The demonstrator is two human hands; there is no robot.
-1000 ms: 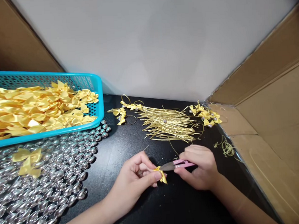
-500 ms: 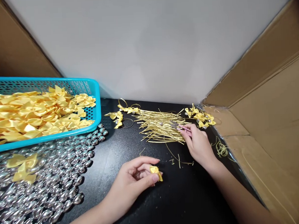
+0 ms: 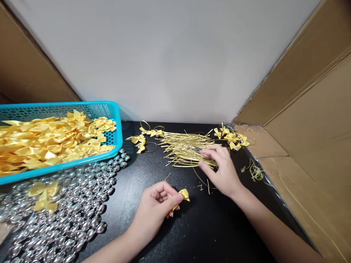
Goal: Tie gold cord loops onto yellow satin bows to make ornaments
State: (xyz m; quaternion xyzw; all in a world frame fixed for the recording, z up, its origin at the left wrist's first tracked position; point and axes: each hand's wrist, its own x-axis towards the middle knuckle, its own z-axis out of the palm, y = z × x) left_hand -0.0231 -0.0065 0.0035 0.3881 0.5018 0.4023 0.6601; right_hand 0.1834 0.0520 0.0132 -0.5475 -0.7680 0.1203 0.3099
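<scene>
My left hand (image 3: 159, 204) is closed over the black tabletop, pinching a small yellow satin bow (image 3: 184, 194) between thumb and fingertips. Part of the bow is covered by the thumb. My right hand (image 3: 222, 168) lies over the right end of a pile of gold cords (image 3: 182, 144), its thumb and fingers apart. A dark metal tip (image 3: 197, 149) pokes out by its fingertips; what it belongs to is hidden. On the cords sits a small silver bead (image 3: 187, 147).
A turquoise basket (image 3: 119, 126) of yellow bows stands at left, above many silver beads (image 3: 69, 229). Bows with beads and gold loops lie left (image 3: 139, 140) and right (image 3: 232, 138) of the cords. Tangled thread (image 3: 256, 171) lies near the cardboard wall (image 3: 316, 94).
My right hand has shifted slightly left and spread its fingers; the pink tool it held no longer shows. My left hand has turned the bow, which now points right.
</scene>
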